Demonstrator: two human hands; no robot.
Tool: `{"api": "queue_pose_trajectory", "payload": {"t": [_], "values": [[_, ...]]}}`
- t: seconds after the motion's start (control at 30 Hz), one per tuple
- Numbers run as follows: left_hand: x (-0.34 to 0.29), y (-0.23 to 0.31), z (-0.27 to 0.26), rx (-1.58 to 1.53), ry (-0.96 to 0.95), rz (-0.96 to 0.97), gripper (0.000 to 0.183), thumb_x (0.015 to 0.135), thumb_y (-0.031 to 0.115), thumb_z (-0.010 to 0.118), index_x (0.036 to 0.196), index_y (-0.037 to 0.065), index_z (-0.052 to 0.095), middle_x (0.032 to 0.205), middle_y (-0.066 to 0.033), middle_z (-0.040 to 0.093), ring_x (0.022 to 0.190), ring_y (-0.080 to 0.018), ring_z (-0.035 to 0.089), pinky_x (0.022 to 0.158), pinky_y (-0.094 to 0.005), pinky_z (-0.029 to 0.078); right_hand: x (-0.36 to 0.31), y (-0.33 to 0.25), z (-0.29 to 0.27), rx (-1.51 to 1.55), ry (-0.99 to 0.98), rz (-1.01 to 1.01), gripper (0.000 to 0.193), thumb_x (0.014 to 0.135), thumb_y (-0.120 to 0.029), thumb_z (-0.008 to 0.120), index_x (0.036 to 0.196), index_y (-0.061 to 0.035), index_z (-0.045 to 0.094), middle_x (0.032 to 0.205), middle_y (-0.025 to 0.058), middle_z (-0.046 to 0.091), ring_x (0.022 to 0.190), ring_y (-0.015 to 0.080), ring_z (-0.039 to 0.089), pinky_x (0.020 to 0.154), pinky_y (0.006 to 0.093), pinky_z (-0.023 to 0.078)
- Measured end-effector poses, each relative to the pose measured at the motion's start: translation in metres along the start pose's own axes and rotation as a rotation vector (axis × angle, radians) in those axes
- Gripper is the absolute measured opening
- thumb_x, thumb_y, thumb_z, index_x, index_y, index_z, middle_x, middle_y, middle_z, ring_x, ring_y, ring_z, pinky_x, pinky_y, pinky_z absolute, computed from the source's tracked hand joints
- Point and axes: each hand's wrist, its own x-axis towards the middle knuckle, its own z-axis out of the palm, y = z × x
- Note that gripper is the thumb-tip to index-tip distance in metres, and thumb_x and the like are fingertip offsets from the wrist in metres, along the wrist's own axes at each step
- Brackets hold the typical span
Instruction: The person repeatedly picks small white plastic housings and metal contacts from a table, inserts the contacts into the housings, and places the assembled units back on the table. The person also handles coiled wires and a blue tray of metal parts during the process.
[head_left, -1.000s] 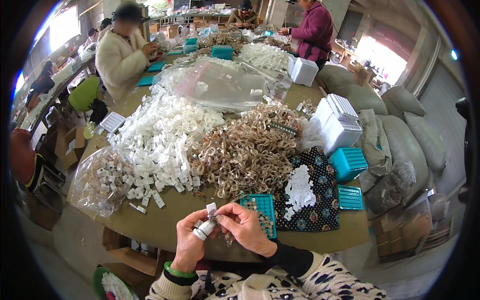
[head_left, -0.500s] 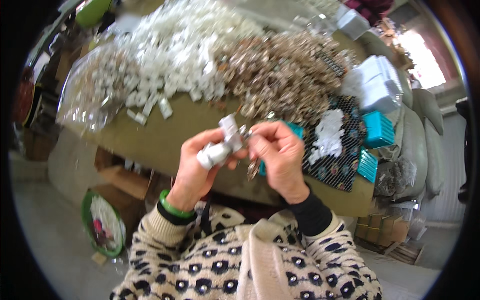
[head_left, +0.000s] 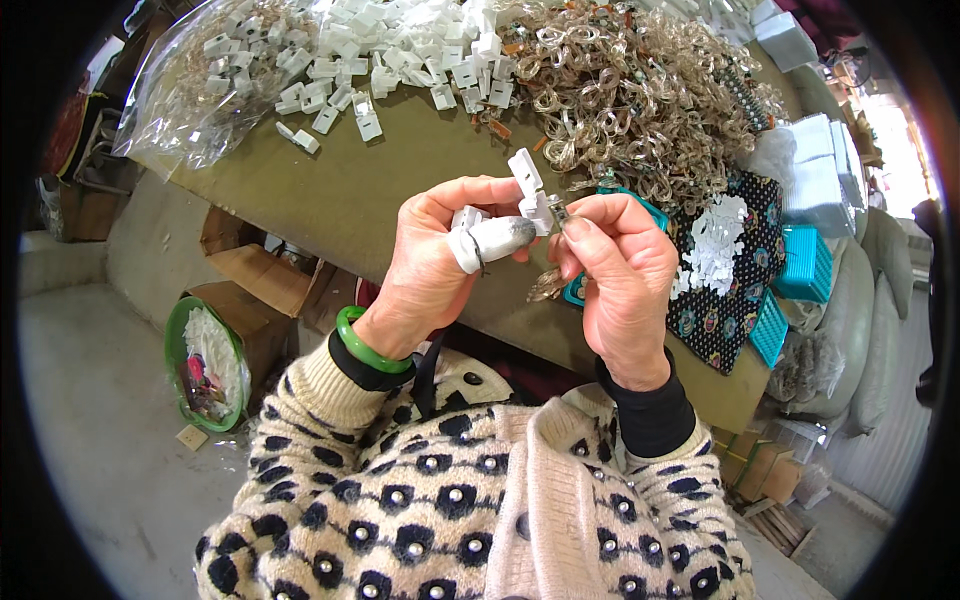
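My left hand (head_left: pixel 425 255), its thumb in a white wrap (head_left: pixel 490 243) tied with dark thread, pinches a small hinged white plastic case (head_left: pixel 533 195) that stands unfolded. Another white piece (head_left: pixel 468 215) is partly hidden behind that thumb. Between thumb and fingertips, my right hand (head_left: pixel 630 285) grips a coiled clear cord by its small metallic end (head_left: pixel 558 210), which meets the case's edge. The cord's brownish loop (head_left: pixel 545 286) hangs below those fingers. Whether the metallic end sits inside the case I cannot tell.
Beyond my hands lie a heap of white plastic cases (head_left: pixel 410 65) and a pile of coiled clear cords (head_left: pixel 630 90). White flat pieces (head_left: pixel 715 245) rest on a dark patterned cloth (head_left: pixel 705 325) at right, beside a teal basket (head_left: pixel 803 265). A green basin (head_left: pixel 178 345) stands lower left.
The whole view has shifted, with the table and piles now higher in the picture. Both hands appear further right and keep their grip, the case and metallic end still together.
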Motion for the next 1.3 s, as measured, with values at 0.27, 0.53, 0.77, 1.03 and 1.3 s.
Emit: {"api": "queue_pose_trajectory", "payload": {"t": [0.27,0.53,0.77,1.03,1.3], "values": [[-0.001,-0.007,0.006,0.159,0.020,0.209,0.019,0.082,-0.004,0.071,0.100,0.000,0.067,0.102,-0.0126,0.066,0.091,-0.0203,0.065,0.077,-0.0327,0.057,-0.004,0.000,0.003,-0.267,-0.023,-0.136,0.006,0.092,-0.001,0.063,0.097,0.0006,0.061,0.087,0.0048,0.065,0.075,0.0099,0.064,0.066,0.0228,0.050],[-0.006,-0.002,0.007,0.253,0.121,0.140,0.023,0.085,-0.001,0.069,0.107,0.002,0.064,0.096,-0.0138,0.068,0.080,-0.0223,0.067,0.068,-0.0344,0.059,-0.001,0.016,-0.002,-0.683,0.045,-0.706,0.025,0.076,0.013,0.064,0.096,-0.0018,0.063,0.093,0.0119,0.060,0.074,0.0242,0.061,0.062,0.0326,0.049],[-0.009,-0.005,0.020,0.381,0.221,0.175,0.021,0.081,-0.005,0.069,0.101,0.001,0.064,0.091,-0.0069,0.066,0.077,-0.0160,0.062,0.066,-0.0270,0.051,-0.001,0.021,-0.001,-0.846,0.078,-0.966,0.037,0.063,0.013,0.064,0.096,-0.0023,0.061,0.091,0.0110,0.060,0.072,0.0281,0.055,0.062,0.0378,0.043],[-0.009,0.000,0.035,0.415,0.320,0.092,0.013,0.082,-0.002,0.065,0.093,0.002,0.059,0.082,-0.0058,0.062,0.067,-0.0119,0.058,0.059,-0.0238,0.045,0.003,0.023,0.002,-0.831,0.059,-0.893,0.023,0.072,0.004,0.063,0.092,-0.0066,0.059,0.088,0.0102,0.057,0.078,0.0286,0.058,0.070,0.0405,0.042],[-0.008,0.016,0.013,-0.285,0.106,-0.266,0.025,0.092,0.014,0.064,0.114,0.003,0.059,0.096,-0.0085,0.065,0.080,-0.0191,0.062,0.066,-0.0304,0.049,0.005,0.025,0.011,-0.653,0.024,-0.678,0.014,0.087,0.010,0.061,0.094,-0.0021,0.057,0.093,0.0078,0.059,0.074,0.0133,0.056,0.064,0.0242,0.047]]}}
